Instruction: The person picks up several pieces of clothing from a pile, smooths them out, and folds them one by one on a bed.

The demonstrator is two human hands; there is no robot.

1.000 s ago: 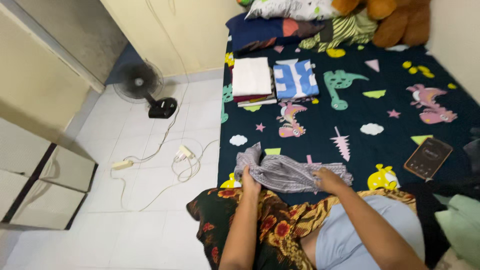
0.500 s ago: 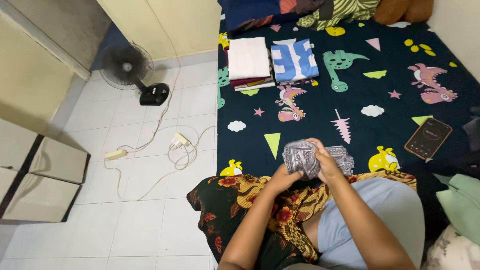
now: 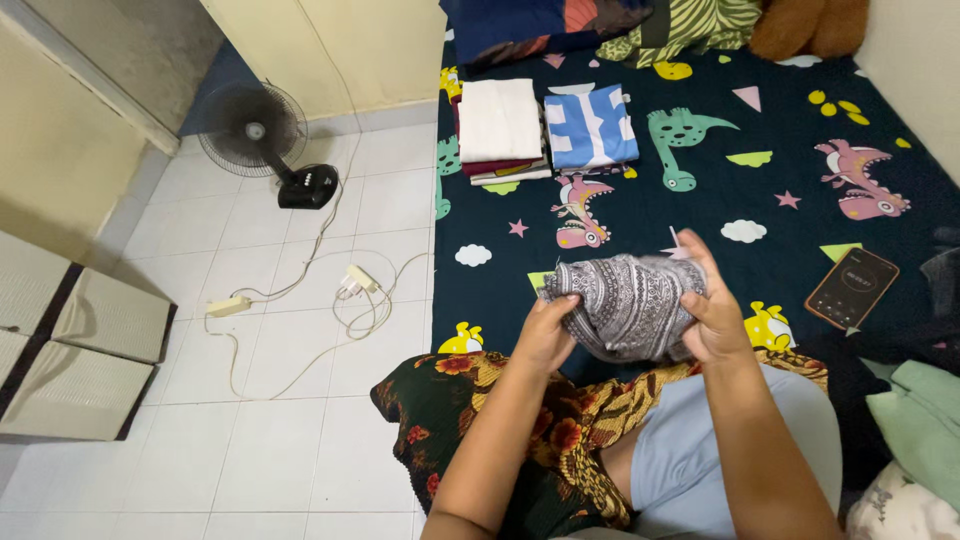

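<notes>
2 hands [image 3: 630,325] on patterned cloth [image 3: 630,305]

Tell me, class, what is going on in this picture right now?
A person sits at the edge of a mattress covered by a dark dinosaur-print sheet. The left hand and right hand both grip a grey patterned cloth, holding it bunched up above the lap. Farther up the sheet lie two stacks of folded clothes, one topped in white, one in blue and white. A phone lies to the right, and a floor fan stands on the tiles.
</notes>
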